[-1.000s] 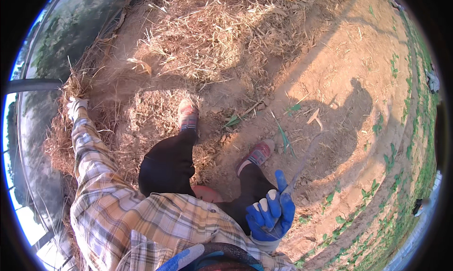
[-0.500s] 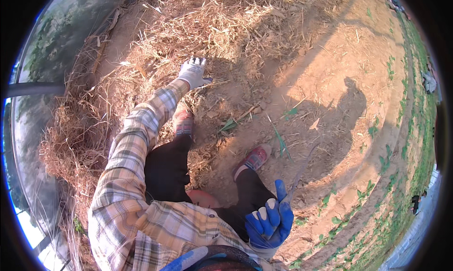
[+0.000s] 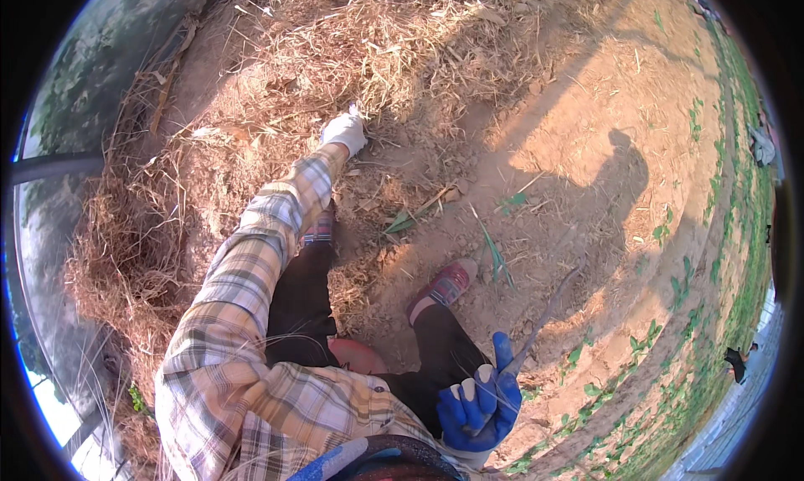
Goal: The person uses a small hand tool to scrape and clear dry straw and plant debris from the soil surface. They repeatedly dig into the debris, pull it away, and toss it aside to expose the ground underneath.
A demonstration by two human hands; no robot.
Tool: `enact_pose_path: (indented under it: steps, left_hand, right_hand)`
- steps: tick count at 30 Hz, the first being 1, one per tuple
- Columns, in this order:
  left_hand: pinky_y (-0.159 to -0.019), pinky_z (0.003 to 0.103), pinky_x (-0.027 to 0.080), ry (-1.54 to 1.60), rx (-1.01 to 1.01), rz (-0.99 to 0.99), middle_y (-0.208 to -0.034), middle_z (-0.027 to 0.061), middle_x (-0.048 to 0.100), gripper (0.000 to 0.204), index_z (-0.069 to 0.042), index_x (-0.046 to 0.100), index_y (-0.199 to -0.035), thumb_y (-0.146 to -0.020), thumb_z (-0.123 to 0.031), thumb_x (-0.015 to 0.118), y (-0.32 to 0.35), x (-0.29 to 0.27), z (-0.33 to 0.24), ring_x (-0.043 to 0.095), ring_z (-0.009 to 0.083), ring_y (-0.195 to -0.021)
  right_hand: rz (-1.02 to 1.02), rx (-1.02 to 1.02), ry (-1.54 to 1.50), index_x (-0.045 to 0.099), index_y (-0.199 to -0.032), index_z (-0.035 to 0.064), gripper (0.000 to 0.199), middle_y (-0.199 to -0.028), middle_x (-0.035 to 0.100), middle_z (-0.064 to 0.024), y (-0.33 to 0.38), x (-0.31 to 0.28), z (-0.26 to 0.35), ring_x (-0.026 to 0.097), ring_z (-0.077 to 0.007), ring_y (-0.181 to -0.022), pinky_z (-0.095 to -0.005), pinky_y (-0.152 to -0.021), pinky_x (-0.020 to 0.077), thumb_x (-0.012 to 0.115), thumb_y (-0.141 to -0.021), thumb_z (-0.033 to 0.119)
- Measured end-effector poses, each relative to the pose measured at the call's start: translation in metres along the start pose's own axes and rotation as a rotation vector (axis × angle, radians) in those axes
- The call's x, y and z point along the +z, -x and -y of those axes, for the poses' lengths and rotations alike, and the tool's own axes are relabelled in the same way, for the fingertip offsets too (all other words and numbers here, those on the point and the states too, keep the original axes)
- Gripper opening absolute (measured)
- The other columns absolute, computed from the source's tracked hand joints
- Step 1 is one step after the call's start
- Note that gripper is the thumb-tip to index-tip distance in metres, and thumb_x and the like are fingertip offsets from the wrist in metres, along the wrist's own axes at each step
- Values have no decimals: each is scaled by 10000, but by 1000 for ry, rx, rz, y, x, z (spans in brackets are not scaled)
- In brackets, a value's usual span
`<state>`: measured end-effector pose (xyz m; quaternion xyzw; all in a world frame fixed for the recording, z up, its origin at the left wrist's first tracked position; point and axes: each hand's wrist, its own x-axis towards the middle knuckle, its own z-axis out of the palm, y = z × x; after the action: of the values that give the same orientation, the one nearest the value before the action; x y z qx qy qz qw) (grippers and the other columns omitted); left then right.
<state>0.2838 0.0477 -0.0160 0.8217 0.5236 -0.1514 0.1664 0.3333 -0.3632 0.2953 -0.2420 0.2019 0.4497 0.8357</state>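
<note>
My left hand (image 3: pixel 345 134), in a pale glove, reaches forward to the edge of the dry straw (image 3: pixel 368 70). Its fingers are curled down into the straw and look closed on it; the fingertips are hidden. Near my right knee, my right hand (image 3: pixel 479 407) wears a blue glove with pale fingertips. Its fingers are wrapped round a thin, slightly curved, greyish stick-like thing (image 3: pixel 543 318), which points forward and right over the soil. The end inside the fist is hidden, so its exact kind does not show.
My shoes (image 3: pixel 444 288) stand on bare soil beside a few green leaf blades (image 3: pixel 496 250). A reddish round thing (image 3: pixel 358 355) lies between my legs. Rows of small green plants (image 3: pixel 645 343) run along the right. Translucent sheeting (image 3: pixel 92 87) with a dark pipe (image 3: pixel 59 168) borders the left.
My left hand has gone from spread fingers to curled ones, down at the straw. My right hand stays near my knee, and the thin stick-like thing has tilted slightly to the right.
</note>
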Motion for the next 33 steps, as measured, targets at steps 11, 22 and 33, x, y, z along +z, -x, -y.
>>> enact_pose_path:
  steps: [11,22,33]
  left_hand:
    - [-855,364,471,42,265,49,-1037,206,616,484,27,595,-1031,-752,-367,564,36,-25,-22,599,310,-975]
    - [-908,371,431,89,354,129,-1058,231,598,594,3,563,-1117,-728,-444,605,66,-51,-45,560,332,-1032]
    - [-904,380,434,-44,99,10,-1111,175,578,546,-127,521,-1221,-756,-401,607,28,-127,18,557,319,-1030]
  right_hand:
    - [-7,-10,17,218,-1370,-10,483,-646,372,-10,-2,4,-2,339,-102,-511,-284,-515,303,368,-951,180]
    - [-61,-39,41,216,-1371,-10,495,-646,371,-10,-3,7,-5,337,-100,-513,-284,-527,309,379,-941,175]
    - [-220,-61,74,188,-1385,-22,499,-587,340,17,-2,16,1,309,-54,-386,-218,-379,276,354,-959,179]
